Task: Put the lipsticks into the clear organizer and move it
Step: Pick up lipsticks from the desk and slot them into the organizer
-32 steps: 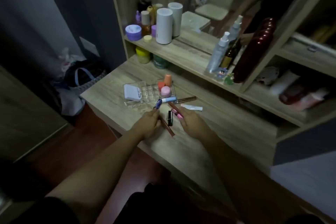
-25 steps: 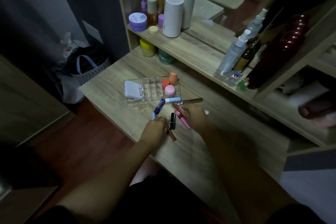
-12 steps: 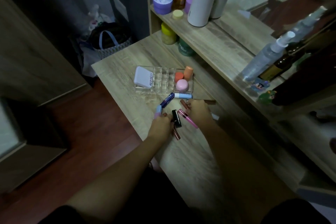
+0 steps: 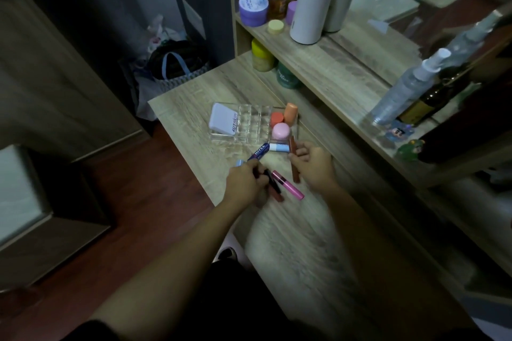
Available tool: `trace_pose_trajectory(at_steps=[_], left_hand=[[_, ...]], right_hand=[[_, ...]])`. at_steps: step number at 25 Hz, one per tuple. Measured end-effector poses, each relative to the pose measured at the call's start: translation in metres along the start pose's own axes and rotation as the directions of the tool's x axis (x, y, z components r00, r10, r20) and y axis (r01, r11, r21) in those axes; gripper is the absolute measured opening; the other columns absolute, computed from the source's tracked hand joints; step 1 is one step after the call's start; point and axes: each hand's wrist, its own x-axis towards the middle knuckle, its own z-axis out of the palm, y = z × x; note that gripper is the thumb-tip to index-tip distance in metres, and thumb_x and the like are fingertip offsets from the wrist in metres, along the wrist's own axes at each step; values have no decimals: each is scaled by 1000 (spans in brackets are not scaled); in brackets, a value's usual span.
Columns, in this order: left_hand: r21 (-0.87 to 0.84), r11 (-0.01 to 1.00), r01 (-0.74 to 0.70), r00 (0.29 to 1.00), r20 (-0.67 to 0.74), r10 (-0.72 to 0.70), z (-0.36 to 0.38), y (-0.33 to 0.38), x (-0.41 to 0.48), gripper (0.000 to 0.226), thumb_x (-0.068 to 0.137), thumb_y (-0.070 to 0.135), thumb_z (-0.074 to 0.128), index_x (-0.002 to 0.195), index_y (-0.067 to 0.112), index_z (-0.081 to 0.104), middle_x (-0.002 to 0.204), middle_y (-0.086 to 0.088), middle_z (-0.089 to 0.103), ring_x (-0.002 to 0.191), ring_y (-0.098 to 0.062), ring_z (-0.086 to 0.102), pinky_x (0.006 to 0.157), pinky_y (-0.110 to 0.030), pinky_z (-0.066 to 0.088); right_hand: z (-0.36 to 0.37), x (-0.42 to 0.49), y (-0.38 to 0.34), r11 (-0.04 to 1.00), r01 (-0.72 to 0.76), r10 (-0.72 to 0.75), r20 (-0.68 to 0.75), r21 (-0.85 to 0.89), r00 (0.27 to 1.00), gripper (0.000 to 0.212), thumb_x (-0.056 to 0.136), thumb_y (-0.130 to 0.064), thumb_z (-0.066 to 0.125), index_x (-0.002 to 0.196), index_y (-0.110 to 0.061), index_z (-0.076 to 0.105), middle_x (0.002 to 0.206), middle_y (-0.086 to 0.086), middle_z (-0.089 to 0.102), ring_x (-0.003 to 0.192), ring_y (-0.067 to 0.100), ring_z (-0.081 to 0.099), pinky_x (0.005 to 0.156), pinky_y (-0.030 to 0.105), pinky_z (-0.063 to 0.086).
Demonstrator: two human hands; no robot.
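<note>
The clear organizer [image 4: 250, 124] sits on the wooden counter [image 4: 291, 230], at about twelve o'clock from both hands. Its left compartment holds a white compact [image 4: 224, 122]; its right end holds an orange tube [image 4: 291, 113], a red-orange cap [image 4: 277, 118] and a pink round jar [image 4: 281, 131]. The middle cells look empty, though the clear plastic makes that hard to judge.

Just in front of the organizer lie a dark blue lip balm [image 4: 258, 152] and a white and blue stick [image 4: 278, 147], end to end. The left hand [image 4: 243, 181] is curled over a cluster of lipsticks, its fingers closed around a black lipstick [image 4: 273, 178] and touching the blue balm's lower end. At four o'clock from that hand lie a brown lipstick [image 4: 277, 194] and a pink lipstick [image 4: 288, 185], side by side on the counter.

The right hand [image 4: 314, 167] pinches a reddish-brown gloss tube [image 4: 294, 159], fingers closed on its middle; the tube points toward the organizer's right end.
</note>
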Motion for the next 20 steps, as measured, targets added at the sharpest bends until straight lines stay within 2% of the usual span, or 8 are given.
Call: trace_pose_trajectory(at_steps=[3,5,8,10,12,14,16,20], left_hand=[[-44,997,-70,996,-49,68,-26,5,13,7,81,18,66,82,13,61,73,-4,64,69,-20,58,64,-24,36],[-84,990,-117,991,-78,111,-45,10,29,6,83,12,64,84,10,59,73,-5,63,71,-22,60,60,-21,35],[-161,971,-177,974,-168,149,-72,20,59,21,84,6,62,100,9,49,93,-15,62,80,-28,65,69,-29,48],[-209,960,-184,968,-209,140,-85,26,78,41,84,7,64,117,13,40,94,-16,63,80,-25,65,69,-34,53],[-195,961,-194,959,-246,143,-91,28,97,47,85,8,64,125,11,39,94,-13,65,83,-22,64,74,-32,52],[-116,968,-224,942,-282,184,-94,26,117,37,86,8,63,119,6,48,101,-15,68,91,-24,65,83,-34,53],[-28,965,-260,929,-279,242,-93,23,133,29,86,10,63,113,5,54,103,-16,69,96,-26,65,87,-36,54],[39,957,-286,935,-206,288,-82,12,154,22,84,10,65,104,6,57,95,-17,71,88,-29,67,81,-38,55]], right_hand=[[3,7,-13,984,-3,-3,31,178,1000,35,86,-13,65,121,-10,60,103,8,68,92,18,66,82,31,56],[7,15,-25,961,-14,4,36,275,999,36,86,-17,66,121,-10,60,108,9,68,97,20,66,85,35,57],[15,35,-46,938,24,-18,-22,345,1000,31,86,-19,66,116,-12,61,107,6,67,92,15,66,77,28,58],[21,52,-60,933,62,-38,-77,354,996,28,85,-19,65,113,-15,63,104,0,66,84,0,63,67,14,54],[27,68,-70,932,80,-51,-90,354,995,28,85,-17,66,113,-15,63,99,-6,67,81,-9,59,68,10,49],[34,84,-77,940,112,-85,-94,323,992,27,84,-16,67,112,-16,64,96,-9,68,80,-11,59,73,13,49],[43,96,-78,954,148,-125,-104,261,987,26,85,-16,67,110,-16,65,93,-10,68,76,-15,58,71,10,47],[59,112,-70,971,150,-136,-86,185,987,28,85,-11,66,113,-11,64,91,-7,67,71,-18,60,60,-4,43]])
